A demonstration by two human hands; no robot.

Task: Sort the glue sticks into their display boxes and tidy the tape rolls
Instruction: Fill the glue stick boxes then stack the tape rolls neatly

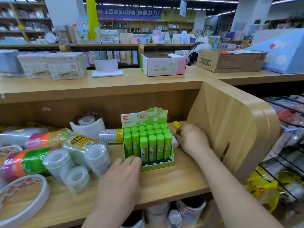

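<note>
A green display box (157, 165) full of green glue sticks (152, 143) stands on the wooden shelf (172, 183). My left hand (121, 180) rests with straight fingers against the box's front left corner. My right hand (191, 139) is to the right of the box, its fingers curled round a yellow glue stick (176, 124) that pokes out behind it. Packs of clear tape rolls (85, 152) lie in a heap left of the box, with a wide white tape roll (21, 201) at the front left.
Coloured tape packs (32, 155) fill the shelf's left side. A wooden side panel (230, 129) closes the shelf on the right, close to my right hand. Cardboard boxes (230, 60) and a white carton (163, 65) sit on the upper counter. Wire racks (283, 162) stand at right.
</note>
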